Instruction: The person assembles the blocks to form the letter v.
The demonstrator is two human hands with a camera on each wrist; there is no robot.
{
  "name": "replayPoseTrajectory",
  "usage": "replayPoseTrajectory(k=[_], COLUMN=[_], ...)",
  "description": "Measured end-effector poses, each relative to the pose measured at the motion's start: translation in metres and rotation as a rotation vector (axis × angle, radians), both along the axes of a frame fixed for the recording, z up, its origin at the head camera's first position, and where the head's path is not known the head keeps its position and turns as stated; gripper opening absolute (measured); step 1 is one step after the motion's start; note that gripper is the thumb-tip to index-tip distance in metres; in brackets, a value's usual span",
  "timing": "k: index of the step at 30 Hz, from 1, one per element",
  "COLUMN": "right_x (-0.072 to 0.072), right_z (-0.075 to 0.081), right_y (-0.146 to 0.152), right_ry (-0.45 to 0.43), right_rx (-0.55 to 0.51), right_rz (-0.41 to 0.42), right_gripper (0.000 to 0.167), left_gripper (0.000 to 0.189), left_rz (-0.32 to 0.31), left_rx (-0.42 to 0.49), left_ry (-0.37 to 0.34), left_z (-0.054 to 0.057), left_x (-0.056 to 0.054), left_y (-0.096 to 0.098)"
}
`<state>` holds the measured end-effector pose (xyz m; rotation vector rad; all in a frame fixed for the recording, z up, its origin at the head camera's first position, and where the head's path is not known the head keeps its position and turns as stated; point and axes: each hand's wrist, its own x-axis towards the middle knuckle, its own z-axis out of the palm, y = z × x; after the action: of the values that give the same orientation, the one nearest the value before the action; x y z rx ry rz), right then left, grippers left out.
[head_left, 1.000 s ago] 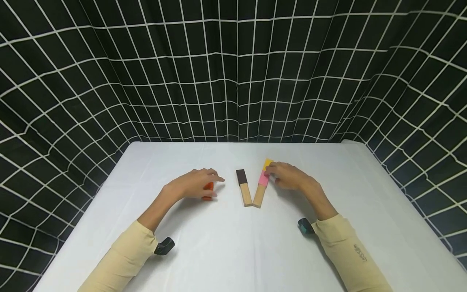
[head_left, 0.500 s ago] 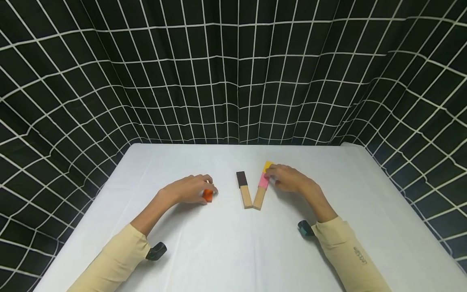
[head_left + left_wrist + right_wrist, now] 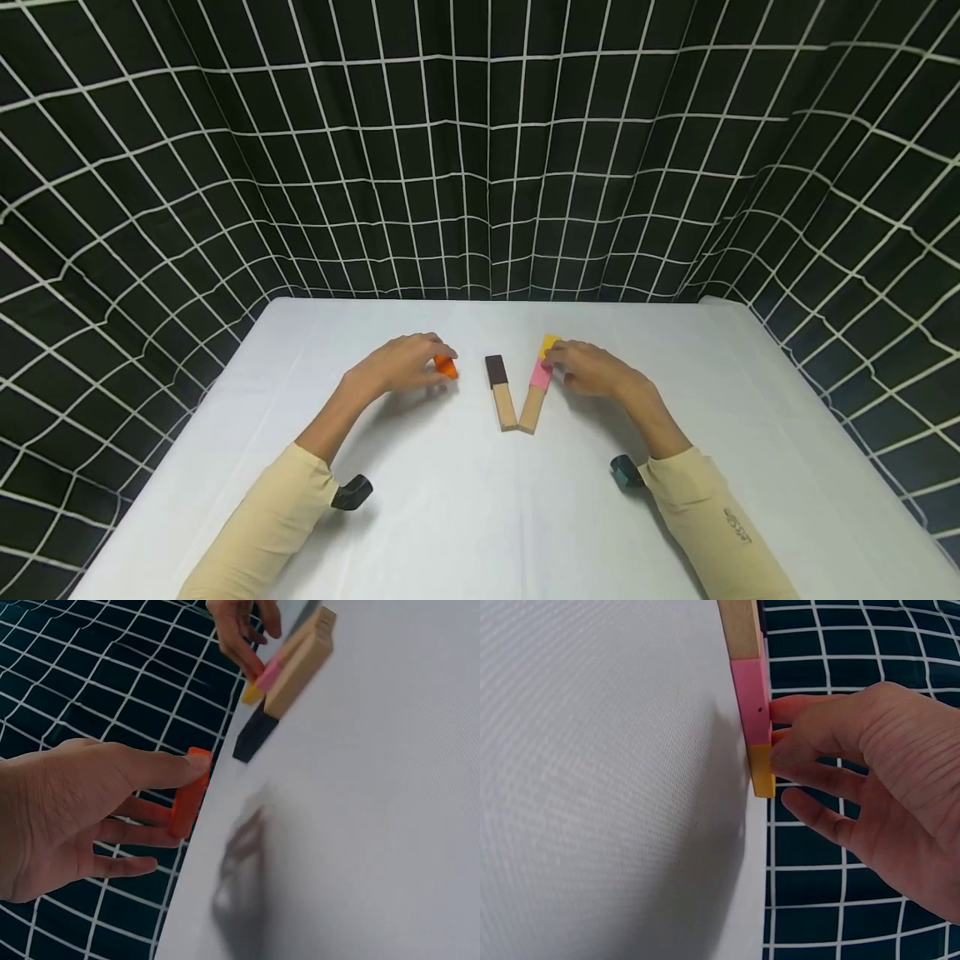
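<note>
An orange block (image 3: 187,796) is pinched between the thumb and fingers of my left hand (image 3: 401,364), held left of the other blocks. My right hand (image 3: 592,367) touches a row of blocks with its fingertips, near the join of the pink block (image 3: 540,374) and the yellow block (image 3: 762,771). Its fingers are loosely bent, partly covering the yellow block in the head view. A wooden block (image 3: 531,410) continues the row toward me. Its near end meets another wooden block (image 3: 505,407), topped by a dark brown block (image 3: 496,370), so the two rows form a V.
The blocks lie on a white-covered table (image 3: 480,517). Black curtains (image 3: 450,167) with a white grid rise behind it and at both sides. A dark camera mount (image 3: 351,492) juts from the left sleeve, and another mount (image 3: 627,472) from the right sleeve.
My left hand first drew slightly back toward the left, then moved forward and right with the orange block, which now sits at a slant. The right hand and the V of blocks stay in place.
</note>
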<state>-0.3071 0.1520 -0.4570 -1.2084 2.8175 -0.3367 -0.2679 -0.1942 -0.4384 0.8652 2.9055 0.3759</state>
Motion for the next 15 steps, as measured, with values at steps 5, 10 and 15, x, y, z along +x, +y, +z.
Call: replayPoseTrajectory(k=[5, 10, 15], right_x=[0.002, 0.002, 0.002], right_z=[0.000, 0.000, 0.001], right_y=[-0.001, -0.001, 0.000], right_ry=[-0.024, -0.021, -0.011], right_rx=[0.016, 0.021, 0.016], right_rz=[-0.017, -0.025, -0.013], right_gripper=[0.040, 0.039, 0.037], left_gripper=[0.042, 0.042, 0.043], left_rz=[0.028, 0.050, 0.045], left_rx=[0.035, 0.073, 0.082], left_ry=[0.016, 0.031, 0.007], left_z=[-0.006, -0.011, -0.017], left_x=[-0.021, -0.042, -0.061], left_y=[0.017, 0.037, 0.051])
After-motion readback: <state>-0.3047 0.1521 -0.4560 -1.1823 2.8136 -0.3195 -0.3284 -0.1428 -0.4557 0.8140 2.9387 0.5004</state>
